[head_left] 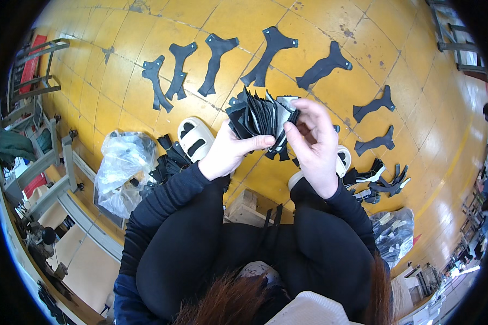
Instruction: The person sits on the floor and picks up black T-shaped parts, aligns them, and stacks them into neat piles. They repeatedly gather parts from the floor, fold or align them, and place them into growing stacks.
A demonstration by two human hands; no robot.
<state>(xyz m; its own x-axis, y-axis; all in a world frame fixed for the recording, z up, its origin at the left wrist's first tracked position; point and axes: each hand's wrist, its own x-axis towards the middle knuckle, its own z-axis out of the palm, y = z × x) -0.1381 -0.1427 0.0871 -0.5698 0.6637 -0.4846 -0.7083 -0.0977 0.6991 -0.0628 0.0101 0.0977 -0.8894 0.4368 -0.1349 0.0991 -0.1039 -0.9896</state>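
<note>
My left hand grips a fanned stack of black cut pieces, thumb lying across the front. My right hand pinches the rightmost piece of that stack, which shows a pale grey underside, with fingers curled over its top edge. Both hands sit above my knees, in black sleeves. On the yellow floor beyond the stack, several more black cut pieces lie spread out flat in an arc from left to right.
A clear plastic bag with black pieces spilling from it lies at my left, another bag at my right. White sandals cover my feet. A small pile of black pieces lies right. Metal frames stand far left.
</note>
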